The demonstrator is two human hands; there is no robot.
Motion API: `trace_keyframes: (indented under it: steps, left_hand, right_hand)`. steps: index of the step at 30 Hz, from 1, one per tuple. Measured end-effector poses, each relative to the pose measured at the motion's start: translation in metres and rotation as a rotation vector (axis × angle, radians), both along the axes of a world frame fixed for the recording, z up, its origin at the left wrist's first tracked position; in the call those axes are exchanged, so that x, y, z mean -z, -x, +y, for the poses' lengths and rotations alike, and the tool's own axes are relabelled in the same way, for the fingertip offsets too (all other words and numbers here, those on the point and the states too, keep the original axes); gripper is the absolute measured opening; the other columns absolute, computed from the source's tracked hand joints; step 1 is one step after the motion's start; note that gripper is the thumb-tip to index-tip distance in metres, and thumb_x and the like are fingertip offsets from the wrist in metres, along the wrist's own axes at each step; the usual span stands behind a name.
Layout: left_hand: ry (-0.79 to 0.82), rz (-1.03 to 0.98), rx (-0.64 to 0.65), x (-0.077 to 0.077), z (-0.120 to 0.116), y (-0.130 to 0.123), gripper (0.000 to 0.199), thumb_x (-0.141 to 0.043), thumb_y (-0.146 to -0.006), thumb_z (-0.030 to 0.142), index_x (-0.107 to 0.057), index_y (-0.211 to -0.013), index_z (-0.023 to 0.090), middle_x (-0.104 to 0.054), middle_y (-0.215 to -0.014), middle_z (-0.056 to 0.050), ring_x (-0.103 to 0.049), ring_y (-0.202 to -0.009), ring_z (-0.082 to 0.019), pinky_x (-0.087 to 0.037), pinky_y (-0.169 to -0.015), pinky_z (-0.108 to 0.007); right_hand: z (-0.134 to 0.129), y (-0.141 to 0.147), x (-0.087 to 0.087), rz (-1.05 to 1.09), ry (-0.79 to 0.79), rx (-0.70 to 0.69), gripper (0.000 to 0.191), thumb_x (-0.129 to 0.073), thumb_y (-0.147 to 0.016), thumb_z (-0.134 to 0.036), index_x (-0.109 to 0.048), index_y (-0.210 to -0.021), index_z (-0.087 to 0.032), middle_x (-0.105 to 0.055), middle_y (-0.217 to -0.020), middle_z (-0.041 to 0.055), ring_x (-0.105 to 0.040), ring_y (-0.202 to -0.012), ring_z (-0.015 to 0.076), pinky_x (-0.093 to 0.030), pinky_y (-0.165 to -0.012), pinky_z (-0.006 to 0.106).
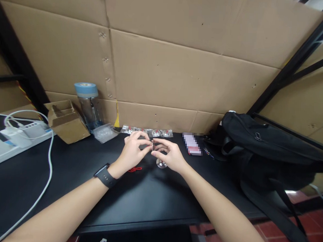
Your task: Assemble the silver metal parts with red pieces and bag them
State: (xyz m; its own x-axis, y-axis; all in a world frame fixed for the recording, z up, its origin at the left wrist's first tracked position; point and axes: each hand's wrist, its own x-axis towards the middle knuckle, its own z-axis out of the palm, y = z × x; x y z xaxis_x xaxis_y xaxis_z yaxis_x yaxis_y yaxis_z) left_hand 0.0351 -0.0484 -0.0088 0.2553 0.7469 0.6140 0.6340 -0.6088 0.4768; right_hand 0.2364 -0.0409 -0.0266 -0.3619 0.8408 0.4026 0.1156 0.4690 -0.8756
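Disc (pixel 153 146), edge-on, pinched btwn fingertips of L hand (pixel 134 152) & R hand (pixel 172 155), both part-curled, 2nd metal disc (pixel 161 165) on black tabletop (pixel 135 202), red cord (pixel 136 168) nr L hand.

left hand (pixel 131 152) + right hand (pixel 170 155): pinching thin metal piece (pixel 153 146) | silver disc (pixel 161 164), red cord (pixel 136 168) on black table (pixel 138 203)

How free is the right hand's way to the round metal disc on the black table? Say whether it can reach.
Likely yes: the metal disc shows close by the right hand, with nothing visible blocking it, though that hand seems busy holding a thin piece.
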Motion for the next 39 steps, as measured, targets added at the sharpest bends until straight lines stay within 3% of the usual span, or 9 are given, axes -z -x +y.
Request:
trace_keyframes:
  steps: [2,6,10,14,21,24,29,34,39]
  left_hand:
    - [-0.025,0.029,-0.025,0.001,0.000,-0.001,0.013,-0.066,-0.089,0.028,-0.077,-0.081,0.025,-0.068,-0.107,-0.006,-0.054,-0.112,-0.027,-0.038,-0.097,-0.046]
    - [-0.081,0.104,-0.069,0.002,-0.001,-0.001,0.014,-0.066,-0.089,0.027,-0.077,-0.081,0.026,-0.068,-0.109,-0.006,-0.053,-0.116,-0.029,-0.033,-0.096,-0.048]
    - [-0.100,0.117,-0.083,0.003,0.000,0.000,0.012,-0.069,-0.089,0.029,-0.077,-0.081,0.027,-0.067,-0.109,-0.005,-0.052,-0.117,-0.029,-0.031,-0.095,-0.047]
    - [-0.099,0.116,-0.062,0.005,-0.001,-0.001,0.012,-0.070,-0.090,0.035,-0.078,-0.084,0.029,-0.067,-0.108,-0.005,-0.051,-0.118,-0.029,-0.029,-0.097,-0.047]
    - [-0.106,0.166,-0.064,0.003,-0.003,-0.003,0.016,-0.067,-0.092,0.037,-0.077,-0.085,0.028,-0.070,-0.109,-0.007,-0.050,-0.120,-0.031,-0.028,-0.096,-0.048]
    - [-0.060,0.218,-0.016,0.000,0.003,0.006,0.014,-0.064,-0.094,0.035,-0.075,-0.089,0.027,-0.072,-0.109,-0.005,-0.055,-0.115,-0.029,-0.026,-0.097,-0.047]
    - [0.056,0.243,-0.011,-0.001,0.018,0.026,0.011,-0.062,-0.094,0.034,-0.070,-0.092,0.027,-0.077,-0.096,-0.002,-0.063,-0.099,-0.024,-0.026,-0.095,-0.043]
    - [0.053,0.237,-0.048,-0.002,0.027,0.037,0.010,-0.069,-0.088,0.034,-0.071,-0.084,0.025,-0.078,-0.093,-0.002,-0.065,-0.096,-0.025,-0.026,-0.092,-0.041]
    - [0.081,0.238,-0.016,-0.006,0.027,0.038,0.010,-0.069,-0.089,0.034,-0.077,-0.084,0.029,-0.078,-0.096,-0.001,-0.067,-0.098,-0.025,-0.030,-0.090,-0.039]
  right_hand:
    - [0.001,0.000,0.001,0.002,0.059,-0.003,0.061,-0.084,-0.074,-0.042,-0.065,-0.126,-0.017,-0.076,-0.100,0.0085,-0.074,-0.088,0.0221,-0.062,-0.088,0.041]
    - [0.001,-0.003,-0.003,-0.027,0.128,-0.016,0.057,-0.080,-0.080,-0.043,-0.057,-0.127,-0.023,-0.070,-0.120,0.0101,-0.074,-0.088,0.0202,-0.063,-0.076,0.034]
    - [0.000,-0.007,-0.014,-0.207,-0.089,0.047,0.023,-0.058,-0.098,-0.041,-0.061,-0.108,-0.021,-0.068,-0.111,0.0076,-0.069,-0.089,0.0171,-0.058,-0.076,0.030]
    - [0.000,-0.010,-0.017,-0.347,-0.262,0.086,0.022,-0.053,-0.100,-0.037,-0.065,-0.093,-0.019,-0.067,-0.099,0.0068,-0.065,-0.089,0.0181,-0.055,-0.078,0.030]
    - [0.006,-0.005,0.002,-0.170,0.119,-0.029,0.028,-0.053,-0.099,-0.041,-0.064,-0.106,-0.017,-0.073,-0.093,0.0072,-0.074,-0.083,0.0212,-0.059,-0.070,0.032]
    - [0.005,-0.010,-0.004,-0.330,-0.068,0.083,0.019,-0.058,-0.092,-0.025,-0.068,-0.107,-0.019,-0.074,-0.100,0.0066,-0.072,-0.090,0.0208,-0.056,-0.080,0.034]
    - [0.000,-0.018,-0.015,-0.651,-0.278,0.007,0.034,-0.071,-0.083,-0.020,-0.069,-0.117,-0.025,-0.072,-0.119,0.0077,-0.063,-0.113,0.0260,-0.043,-0.099,0.043]
    - [-0.001,-0.007,-0.002,-0.825,-0.329,0.019,0.029,-0.079,-0.083,-0.035,-0.070,-0.109,-0.026,-0.074,-0.111,0.0057,-0.062,-0.106,0.0264,-0.033,-0.093,0.043]
    - [0.001,0.001,0.005,-0.908,-0.409,0.032,0.005,-0.071,-0.090,-0.024,-0.071,-0.094,-0.021,-0.076,-0.095,0.0044,-0.063,-0.096,0.0224,-0.028,-0.084,0.038]
